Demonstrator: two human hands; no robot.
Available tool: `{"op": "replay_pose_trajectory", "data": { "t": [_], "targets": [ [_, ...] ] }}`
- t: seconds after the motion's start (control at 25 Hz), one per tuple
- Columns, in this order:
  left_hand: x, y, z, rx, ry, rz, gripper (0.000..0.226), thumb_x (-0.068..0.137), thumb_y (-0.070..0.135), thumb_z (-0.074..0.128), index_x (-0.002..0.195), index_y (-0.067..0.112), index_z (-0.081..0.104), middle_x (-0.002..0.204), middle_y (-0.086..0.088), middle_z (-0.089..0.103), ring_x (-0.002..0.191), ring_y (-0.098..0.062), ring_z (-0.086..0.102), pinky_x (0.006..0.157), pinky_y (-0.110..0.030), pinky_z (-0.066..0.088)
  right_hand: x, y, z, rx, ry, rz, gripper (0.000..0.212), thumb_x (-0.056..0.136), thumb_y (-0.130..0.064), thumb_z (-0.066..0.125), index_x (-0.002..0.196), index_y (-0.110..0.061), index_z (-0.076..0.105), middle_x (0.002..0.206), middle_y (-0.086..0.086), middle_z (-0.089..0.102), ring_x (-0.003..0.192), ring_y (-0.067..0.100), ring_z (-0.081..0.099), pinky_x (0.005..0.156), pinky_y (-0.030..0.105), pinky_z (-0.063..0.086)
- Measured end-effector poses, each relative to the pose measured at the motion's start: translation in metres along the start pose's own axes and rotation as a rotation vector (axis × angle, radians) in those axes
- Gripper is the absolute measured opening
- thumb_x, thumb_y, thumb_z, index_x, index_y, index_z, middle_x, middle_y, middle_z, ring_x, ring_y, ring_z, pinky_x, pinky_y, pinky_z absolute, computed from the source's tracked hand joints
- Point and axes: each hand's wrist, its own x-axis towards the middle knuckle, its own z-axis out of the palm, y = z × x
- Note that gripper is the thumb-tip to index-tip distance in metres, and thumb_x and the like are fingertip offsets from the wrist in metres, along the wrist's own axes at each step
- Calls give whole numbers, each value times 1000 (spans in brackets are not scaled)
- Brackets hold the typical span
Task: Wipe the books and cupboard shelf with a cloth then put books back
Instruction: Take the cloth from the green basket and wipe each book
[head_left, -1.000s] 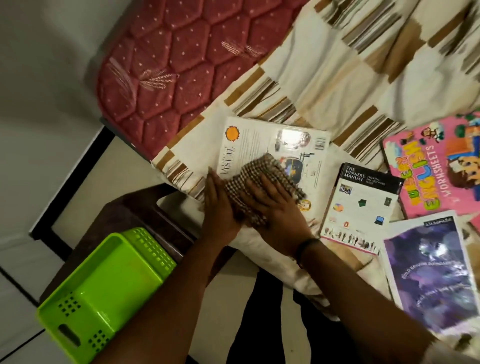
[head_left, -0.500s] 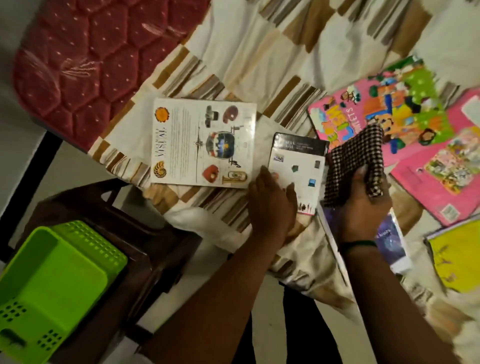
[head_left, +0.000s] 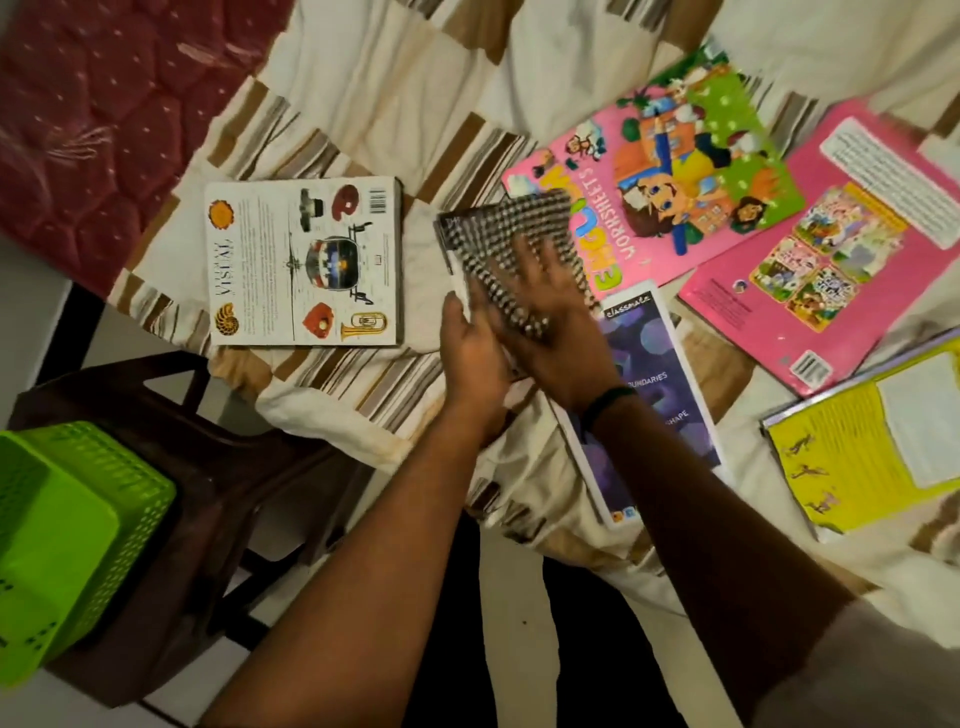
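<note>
A small black-topped book (head_left: 451, 244) lies on the bed, mostly hidden by a brown-and-white checked cloth (head_left: 511, 244). My right hand (head_left: 550, 317) presses the cloth flat onto it, fingers spread. At the book's left edge, my left hand (head_left: 470, 358) steadies it. A white "Visual" book (head_left: 304, 262) lies face down to the left. On the right lie a pink worksheets book (head_left: 670, 182), a second pink book (head_left: 810, 260), a purple notebook (head_left: 654, 384) and a yellow book (head_left: 872, 431).
All the books rest on a cream and brown striped bedsheet (head_left: 395, 93) over a red quilted mattress (head_left: 93, 114). A dark brown plastic chair (head_left: 223, 499) stands at lower left with a green plastic basket (head_left: 67, 530) on it. My dark trousers show below.
My right hand brought the cloth from the pink worksheets book down onto the small black-topped book. My left hand shifted to that book's left edge. The camera view swung right.
</note>
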Motion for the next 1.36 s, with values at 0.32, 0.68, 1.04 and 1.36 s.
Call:
{"op": "replay_pose_trajectory", "data": {
  "t": [0.32, 0.68, 1.04, 1.36],
  "targets": [
    [-58, 36, -3, 320, -29, -59, 53, 105, 56, 27, 123, 22, 63, 116, -11, 72, 96, -25, 74, 77, -33, 59, 12, -10, -38, -157, 33, 133, 58, 99, -55, 40, 152, -33, 36, 165, 2, 22, 154, 28, 7, 125, 54, 7],
    [-33, 44, -35, 33, -11, -144, 60, 95, 68, 38, 127, 23, 61, 116, -12, 74, 97, -36, 75, 84, -64, 57, -66, 5, -51, 81, -30, 133, 48, 100, -42, 53, 144, -21, 53, 148, -2, 53, 140, 18, 46, 115, 48, 38],
    [-33, 70, -50, -87, -224, -500, 49, 97, 53, 44, 120, 17, 68, 92, -5, 74, 84, -22, 69, 72, -32, 59, -39, -98, 14, 509, 32, 147, 48, 96, -22, 61, 143, -15, 54, 151, -1, 50, 144, 22, 40, 118, 40, 35],
    [-19, 61, -104, -489, -301, -372, 79, 91, 77, 28, 137, 20, 59, 128, -15, 69, 116, -34, 67, 100, -48, 49, 30, -110, 32, -466, -247, -78, 53, 99, -54, 39, 149, -37, 41, 162, -5, 32, 153, 27, 18, 124, 57, 9]
  ]
}}
